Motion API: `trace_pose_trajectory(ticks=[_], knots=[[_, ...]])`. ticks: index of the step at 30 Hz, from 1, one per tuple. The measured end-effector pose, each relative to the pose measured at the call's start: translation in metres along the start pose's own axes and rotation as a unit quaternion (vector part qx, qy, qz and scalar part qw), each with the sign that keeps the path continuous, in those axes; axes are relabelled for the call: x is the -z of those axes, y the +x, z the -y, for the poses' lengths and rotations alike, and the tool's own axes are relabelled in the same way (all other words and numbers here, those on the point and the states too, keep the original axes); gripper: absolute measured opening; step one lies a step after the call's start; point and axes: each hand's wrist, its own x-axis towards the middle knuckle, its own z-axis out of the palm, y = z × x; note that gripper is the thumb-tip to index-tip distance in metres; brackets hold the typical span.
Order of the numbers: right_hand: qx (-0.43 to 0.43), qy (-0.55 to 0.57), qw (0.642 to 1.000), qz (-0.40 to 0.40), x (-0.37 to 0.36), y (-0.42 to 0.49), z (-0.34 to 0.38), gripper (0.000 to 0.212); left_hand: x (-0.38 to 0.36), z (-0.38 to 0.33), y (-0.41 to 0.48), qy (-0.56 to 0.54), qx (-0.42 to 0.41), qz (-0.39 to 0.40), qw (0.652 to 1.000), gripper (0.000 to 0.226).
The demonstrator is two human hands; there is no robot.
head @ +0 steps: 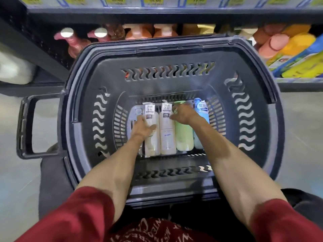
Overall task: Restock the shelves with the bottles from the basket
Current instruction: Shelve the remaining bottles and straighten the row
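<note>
Our right hand (183, 114) hides the top of the green bottle (184, 137). We cannot read the blurry price tags (155, 1) above it.

Left sleeve (75, 215): short, dark red, hem above the elbow.
Right sleeve (283, 222): the same dark red and short cut.
Shirt front (153, 231): red, with white printed lettering, unreadable from here.
Forearms (111, 172): bare down to the wrists.
Left hand (141, 126), right hand (183, 115): bare.

**Five bottles flat in the basket**

A dark grey basket (167, 49) with wavy slots stands before the shelves (157, 13). On its floor, side by side, caps toward the shelves, lie a pale bottle (138, 111), two white-labelled ones (left cream bottle (152, 138), right cream bottle (167, 137)), a green bottle (184, 137) and a blue bottle (201, 109).
</note>
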Motion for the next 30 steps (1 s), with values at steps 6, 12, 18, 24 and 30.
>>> trace_pose_trajectory(ticks=[6,12,18,24,30], knots=[[0.000,0.019,1.000,-0.006,-0.009,0.005,-0.002,0.046,-0.011,0.016,0.012,0.015,0.043,0.088,0.995,0.102],[-0.004,0.022,1.000,-0.003,-0.015,0.007,-0.003,0.049,-0.009,0.021,0.018,0.044,0.034,0.119,0.991,0.099],[-0.010,0.053,0.998,-0.018,-0.021,0.008,-0.001,0.045,-0.009,0.016,0.014,0.076,0.009,0.083,0.994,0.082],[-0.018,0.066,0.998,-0.016,-0.026,0.009,0.000,0.051,0.002,0.018,0.008,0.116,0.036,0.060,0.991,0.070],[-0.023,0.060,0.998,-0.021,-0.034,0.013,0.003,0.054,0.035,0.020,-0.001,0.168,0.058,0.009,0.984,0.082]])
